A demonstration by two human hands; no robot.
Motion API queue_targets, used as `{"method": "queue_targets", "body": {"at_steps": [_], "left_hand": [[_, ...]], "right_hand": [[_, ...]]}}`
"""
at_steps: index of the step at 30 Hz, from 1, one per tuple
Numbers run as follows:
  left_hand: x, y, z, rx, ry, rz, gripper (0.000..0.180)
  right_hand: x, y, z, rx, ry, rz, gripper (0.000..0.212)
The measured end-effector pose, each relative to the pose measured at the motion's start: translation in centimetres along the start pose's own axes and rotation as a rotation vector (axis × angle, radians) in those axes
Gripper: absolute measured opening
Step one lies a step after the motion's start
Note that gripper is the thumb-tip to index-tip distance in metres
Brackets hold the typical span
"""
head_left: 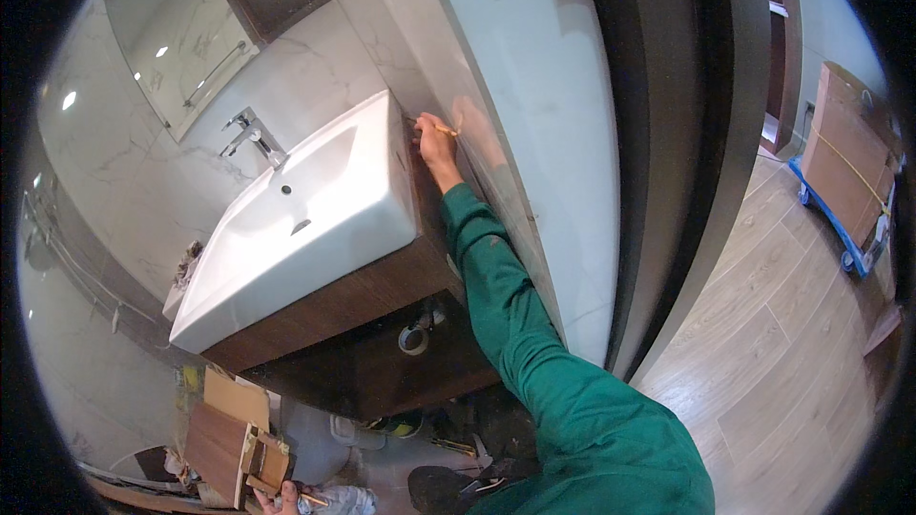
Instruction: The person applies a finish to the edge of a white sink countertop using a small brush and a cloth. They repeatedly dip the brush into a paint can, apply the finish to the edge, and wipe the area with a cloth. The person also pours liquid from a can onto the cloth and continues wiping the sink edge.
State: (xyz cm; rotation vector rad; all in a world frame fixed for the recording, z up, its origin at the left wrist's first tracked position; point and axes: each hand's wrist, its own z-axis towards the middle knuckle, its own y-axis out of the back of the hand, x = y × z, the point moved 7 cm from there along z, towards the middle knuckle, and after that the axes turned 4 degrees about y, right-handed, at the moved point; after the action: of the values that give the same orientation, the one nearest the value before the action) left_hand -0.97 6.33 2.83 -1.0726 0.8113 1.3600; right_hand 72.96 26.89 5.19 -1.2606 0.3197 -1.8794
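Observation:
My right hand (436, 145) reaches in between the right side of a white washbasin (320, 229) and the tiled wall. Its fingers are closed on a thin yellowish stick that looks like a pencil (445, 129). At the lower left, my left hand (281, 500) is partly cut off by the frame's edge. Its fingers close on the lower edge of a small wooden frame-like piece (271, 461). A brown wooden panel (218, 443) lies against that piece. The basin sits on a dark wood vanity cabinet (324, 305) with an open underside.
A chrome faucet (256, 138) stands on the basin, below a mirror (176, 48). Under the cabinet a white drain pipe (413, 339) shows. Tools (468, 448) and containers (358, 431) lie on the floor. At the right, past a dark door frame (668, 133), stands a cardboard box (844, 162).

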Motion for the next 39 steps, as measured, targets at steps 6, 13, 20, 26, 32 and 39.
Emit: {"method": "queue_targets", "body": {"at_steps": [6,13,20,26,32,39], "left_hand": [[-0.9,-0.3,-0.5,0.010,-0.105,-0.035,0.066],[0.8,2.2,0.8,0.020,-0.220,0.274,0.061],[0.0,1.8,0.4,-0.007,-0.184,0.193,0.066],[0.8,2.8,0.8,-0.029,-0.198,0.288,0.060],[0.8,2.8,1.1,0.041,-0.223,0.285,0.059],[1.4,3.4,1.1,0.048,-0.461,0.553,0.056]], "right_hand": [[1.5,-0.2,-0.7,-0.007,0.000,-0.030,0.042],[2.1,-0.1,-0.9,-0.031,-0.047,-0.099,0.042],[0.9,-0.4,0.3,-0.035,-0.064,-0.082,0.042],[0.6,-0.5,0.4,-0.021,-0.013,-0.084,0.040],[1.4,-0.3,-0.6,-0.012,-0.055,-0.054,0.041],[4.1,-0.3,-1.6,-0.034,-0.011,-0.135,0.041]]}}
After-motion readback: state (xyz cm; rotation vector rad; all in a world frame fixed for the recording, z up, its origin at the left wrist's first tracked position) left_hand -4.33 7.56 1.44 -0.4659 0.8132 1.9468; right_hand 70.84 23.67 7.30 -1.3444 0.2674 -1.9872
